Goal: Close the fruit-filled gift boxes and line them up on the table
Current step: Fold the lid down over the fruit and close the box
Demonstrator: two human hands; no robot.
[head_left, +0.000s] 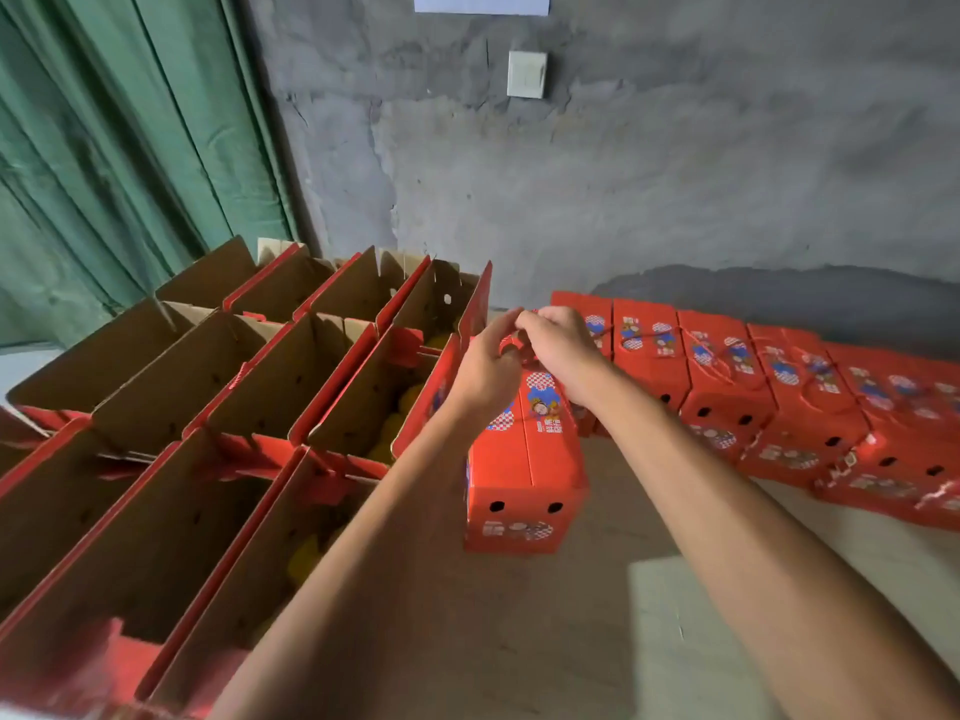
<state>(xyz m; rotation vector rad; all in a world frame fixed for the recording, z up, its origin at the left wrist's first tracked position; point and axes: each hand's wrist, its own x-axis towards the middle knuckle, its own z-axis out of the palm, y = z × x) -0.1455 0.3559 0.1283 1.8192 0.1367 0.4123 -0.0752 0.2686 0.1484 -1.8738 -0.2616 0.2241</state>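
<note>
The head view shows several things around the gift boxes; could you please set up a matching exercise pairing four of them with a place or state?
Things:
1. closed gift box under the hands
2. open gift boxes
3. row of closed gift boxes
4. curtain

Descriptions:
A. green, hanging at far left
B. lined up along the wall at right
C. flaps up, fruit inside, at left
D. centre, both hands at its top

Pairs: 1-D, 2-C, 3-B, 4-A

Printed red cardboard boxes (524,459), seemingly glossy; rough concrete wall (649,174).

Red gift boxes (524,459) bear blue-and-white checkered prints; green curtain (104,148).
</note>
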